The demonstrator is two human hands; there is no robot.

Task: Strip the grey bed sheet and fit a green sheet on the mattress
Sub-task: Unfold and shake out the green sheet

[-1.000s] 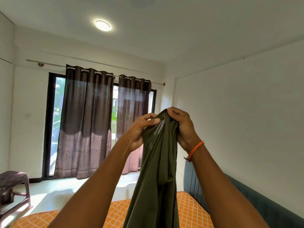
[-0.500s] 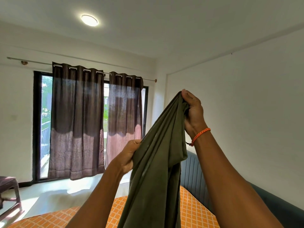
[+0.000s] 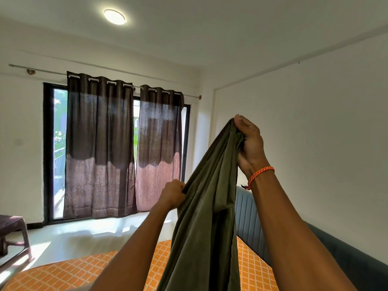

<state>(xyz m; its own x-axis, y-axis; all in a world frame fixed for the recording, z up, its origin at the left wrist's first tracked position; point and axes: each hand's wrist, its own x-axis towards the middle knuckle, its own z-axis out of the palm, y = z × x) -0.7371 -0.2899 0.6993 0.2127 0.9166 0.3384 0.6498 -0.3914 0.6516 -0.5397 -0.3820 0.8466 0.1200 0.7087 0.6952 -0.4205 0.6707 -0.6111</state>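
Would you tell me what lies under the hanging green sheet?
Under the green sheet lies the orange checked mattress; the part directly behind the cloth is covered.

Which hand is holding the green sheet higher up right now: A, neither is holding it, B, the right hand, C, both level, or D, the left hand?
B: the right hand pinches the top of the green sheet, well above the left hand, which grips it lower down.
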